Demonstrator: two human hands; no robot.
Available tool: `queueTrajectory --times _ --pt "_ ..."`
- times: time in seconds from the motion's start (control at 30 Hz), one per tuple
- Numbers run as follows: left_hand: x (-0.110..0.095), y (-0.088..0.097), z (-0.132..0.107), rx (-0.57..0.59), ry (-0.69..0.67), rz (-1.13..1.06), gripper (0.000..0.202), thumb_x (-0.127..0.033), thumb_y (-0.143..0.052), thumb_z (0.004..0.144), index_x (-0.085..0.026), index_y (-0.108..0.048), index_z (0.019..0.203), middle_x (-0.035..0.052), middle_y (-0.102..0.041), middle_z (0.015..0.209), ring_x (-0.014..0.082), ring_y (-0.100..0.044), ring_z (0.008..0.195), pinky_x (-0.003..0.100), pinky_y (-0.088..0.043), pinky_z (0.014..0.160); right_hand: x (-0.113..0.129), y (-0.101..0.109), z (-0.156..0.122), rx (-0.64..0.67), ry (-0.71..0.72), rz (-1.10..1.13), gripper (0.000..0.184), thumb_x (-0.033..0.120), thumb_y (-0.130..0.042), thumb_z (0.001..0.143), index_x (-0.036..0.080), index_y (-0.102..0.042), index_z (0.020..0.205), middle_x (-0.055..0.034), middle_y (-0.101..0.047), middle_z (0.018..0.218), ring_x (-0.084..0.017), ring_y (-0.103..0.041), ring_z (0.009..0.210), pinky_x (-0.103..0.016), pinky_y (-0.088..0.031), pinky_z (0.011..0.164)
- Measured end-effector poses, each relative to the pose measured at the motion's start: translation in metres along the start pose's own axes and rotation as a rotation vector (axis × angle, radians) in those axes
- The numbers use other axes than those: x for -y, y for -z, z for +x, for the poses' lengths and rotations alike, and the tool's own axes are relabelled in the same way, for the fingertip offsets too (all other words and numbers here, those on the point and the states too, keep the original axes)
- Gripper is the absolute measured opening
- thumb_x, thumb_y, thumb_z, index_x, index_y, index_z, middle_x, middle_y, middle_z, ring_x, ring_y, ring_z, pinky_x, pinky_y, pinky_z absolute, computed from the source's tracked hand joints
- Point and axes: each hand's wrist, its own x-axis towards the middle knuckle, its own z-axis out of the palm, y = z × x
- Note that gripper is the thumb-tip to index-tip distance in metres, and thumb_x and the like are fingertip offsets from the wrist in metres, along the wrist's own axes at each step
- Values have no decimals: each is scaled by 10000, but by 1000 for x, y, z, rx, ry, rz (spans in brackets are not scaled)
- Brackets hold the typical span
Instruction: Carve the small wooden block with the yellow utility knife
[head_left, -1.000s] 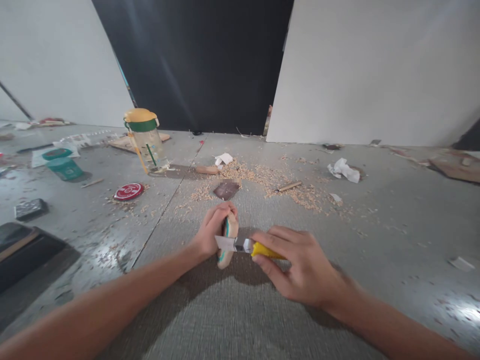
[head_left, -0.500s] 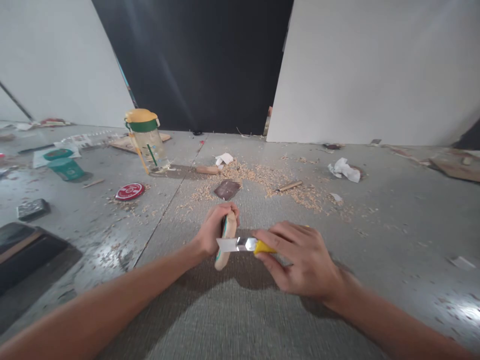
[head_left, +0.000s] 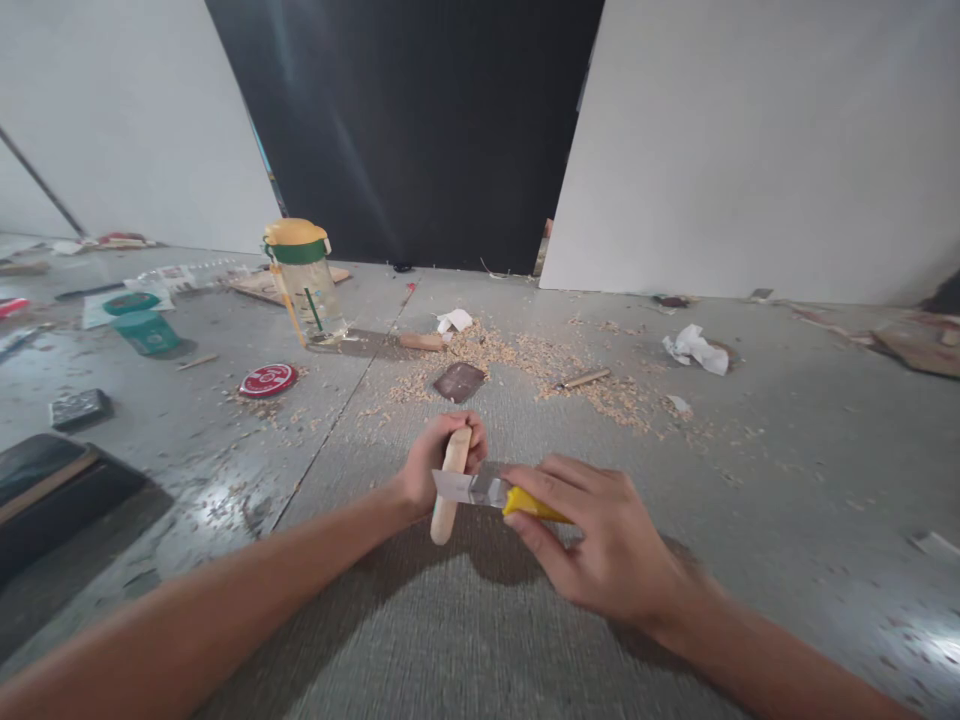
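My left hand (head_left: pixel 435 460) is closed around a pale piece of wood (head_left: pixel 444 520) with a rounded lower end. Yellow-handled, the utility knife (head_left: pixel 534 503) is gripped in my right hand (head_left: pixel 600 530), thumb below and fingers above. Its wide blade lies across the wood, and I cannot tell whether it is biting in. Just beyond my hands, a dark brown flat piece (head_left: pixel 459 382) rests on the concrete floor among wood shavings (head_left: pixel 517 350). My palms and part of the wood are hidden.
A water bottle with a yellow lid (head_left: pixel 304 285) stands back left, near a red round lid (head_left: pixel 268 380) and a teal container (head_left: pixel 146 330). A wooden block (head_left: pixel 421 342), a thin tool (head_left: pixel 586 378) and crumpled tissue (head_left: pixel 697 348) lie farther out. A black case (head_left: pixel 52 500) sits at left.
The wood has turned in my left hand, so its teal-marked side no longer shows and a broader pale face does. The knife stays across it. The view has shifted slightly.
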Motion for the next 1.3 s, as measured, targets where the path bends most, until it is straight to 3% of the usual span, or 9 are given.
queueTrajectory --times 0.17,0.57,0.67,0.83,0.93,1.07,1.2,1.3 --pt "0 -1 1 19 37 0 277 -410 -568 624 -178 -429 563 -35 -398 503 79 -392 447 209 -339 445 3 -2 1 13 9 -11 199 294 -535 931 193 -661 1047 -9 -622 746 -142 -559 638 -265 -383 562" --pt "-4 1 1 34 26 128 232 -349 -552 616 -180 -415 535 -41 -373 465 71 -338 437 201 -280 430 5 -3 2 -38 55 -54 190 296 -550 930 188 -667 1031 -13 -635 744 -147 -554 625 -278 -393 560" --pt "-2 3 0 23 -29 171 258 -384 -527 641 -182 -410 531 -34 -380 472 78 -341 441 211 -276 431 -11 -2 1 -72 -23 -47 214 295 -535 938 191 -662 1076 -26 -675 800 -155 -604 670 -279 -435 589" --pt "5 9 0 -30 -111 262 186 -335 -480 679 -184 -442 576 -29 -388 515 95 -353 458 230 -290 445 -57 -1 -3 -230 -304 -82 263 352 -523 939 172 -649 1083 -92 -724 1018 -219 -680 893 -327 -506 757" --pt "4 15 3 -163 -197 350 158 -305 -458 747 -187 -479 644 -27 -415 558 106 -376 505 227 -309 479 -64 -9 -8 -159 -341 -21 288 392 -497 953 175 -622 1093 -94 -723 1041 -222 -686 906 -331 -510 773" --pt "-2 19 6 -385 -348 706 273 -344 -419 859 -187 -498 650 -19 -451 563 122 -433 556 229 -335 518 -50 -19 -13 1 -259 30 256 392 -454 974 195 -581 1077 -70 -709 990 -196 -673 830 -306 -485 706" --pt "-5 19 7 -413 -314 853 399 -414 -393 904 -197 -433 571 -25 -426 499 115 -416 492 230 -312 469 -43 -20 -14 163 -98 -27 257 390 -412 992 200 -562 1078 -37 -681 873 -179 -630 726 -294 -420 627" --pt "-4 18 8 -406 -348 907 386 -393 -391 908 -198 -415 576 -34 -413 511 109 -411 498 224 -317 480 -45 -20 -14 188 -28 -67 264 392 -415 997 202 -569 1095 -34 -680 871 -172 -622 728 -288 -393 630"
